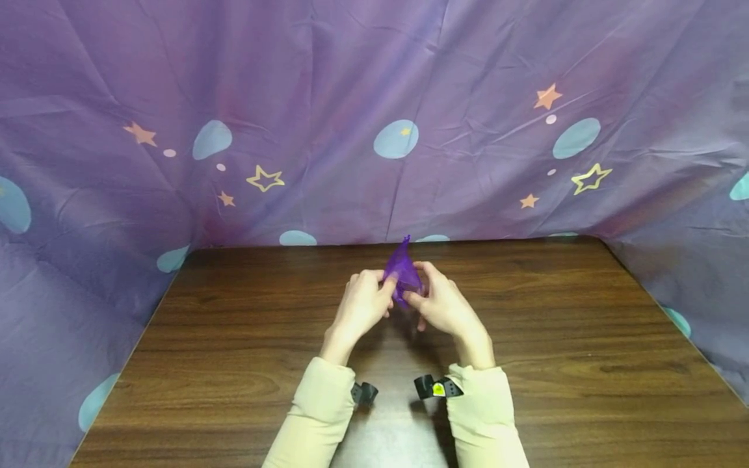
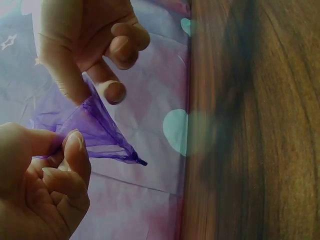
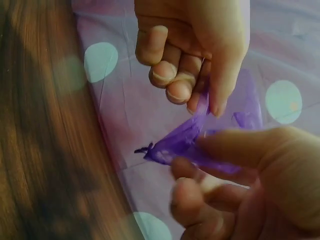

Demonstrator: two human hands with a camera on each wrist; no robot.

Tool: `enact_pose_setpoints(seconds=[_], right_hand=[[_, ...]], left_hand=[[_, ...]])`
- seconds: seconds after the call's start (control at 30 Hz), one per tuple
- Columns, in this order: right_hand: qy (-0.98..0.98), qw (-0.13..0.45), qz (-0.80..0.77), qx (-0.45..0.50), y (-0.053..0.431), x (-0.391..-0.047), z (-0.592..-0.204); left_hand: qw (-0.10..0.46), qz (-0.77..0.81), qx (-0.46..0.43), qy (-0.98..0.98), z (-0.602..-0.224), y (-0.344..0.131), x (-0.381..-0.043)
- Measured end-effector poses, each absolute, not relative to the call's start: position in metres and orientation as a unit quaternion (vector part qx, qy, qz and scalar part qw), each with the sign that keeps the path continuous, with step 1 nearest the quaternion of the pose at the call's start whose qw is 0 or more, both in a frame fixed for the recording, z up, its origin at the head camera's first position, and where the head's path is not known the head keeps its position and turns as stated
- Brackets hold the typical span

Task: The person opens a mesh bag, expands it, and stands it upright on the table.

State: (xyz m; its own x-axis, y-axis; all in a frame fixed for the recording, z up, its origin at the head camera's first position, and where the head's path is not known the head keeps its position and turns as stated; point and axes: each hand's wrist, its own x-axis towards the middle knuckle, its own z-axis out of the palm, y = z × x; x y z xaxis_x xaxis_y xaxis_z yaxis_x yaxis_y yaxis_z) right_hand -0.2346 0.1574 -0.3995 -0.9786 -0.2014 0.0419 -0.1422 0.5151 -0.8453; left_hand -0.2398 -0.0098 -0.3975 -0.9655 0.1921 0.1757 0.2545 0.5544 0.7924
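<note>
A sheer purple organza bag [image 1: 402, 266] is held up above the table, its narrow dark tip pointing away from the person. My left hand [image 1: 364, 300] pinches one side of it between thumb and fingers, plainly seen in the left wrist view, where that hand [image 2: 50, 185] is at the lower left. From the other side comes my right hand [image 1: 447, 305], its thumb against the fabric and fingers on the far side. In the right wrist view the right thumb [image 3: 235, 147] lies across the bag [image 3: 180, 145]. Folds hide the exact contact of its fingertips.
A brown wood-grain table [image 1: 234, 338] lies under both hands. Behind and beside it hangs a purple curtain [image 1: 328, 97] with stars and teal spots. Dark wrist cameras [image 1: 430, 387] sit at the inner cuffs of the pale sleeves [image 1: 316, 409].
</note>
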Motion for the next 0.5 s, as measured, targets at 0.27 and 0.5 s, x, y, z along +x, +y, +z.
enact_pose_setpoints(seconds=[0.27, 0.5], right_hand=[[0.859, -0.007, -0.507, -0.069, 0.1594, -0.2359, -0.3991], [0.849, -0.023, -0.525, -0.059, 0.1580, -0.2373, -0.3995]], left_hand=[[0.063, -0.407, -0.116, -0.904, -0.3971, -0.0134, -0.2410], [0.034, -0.449, -0.111, -0.886, -0.3979, -0.0089, -0.2375]])
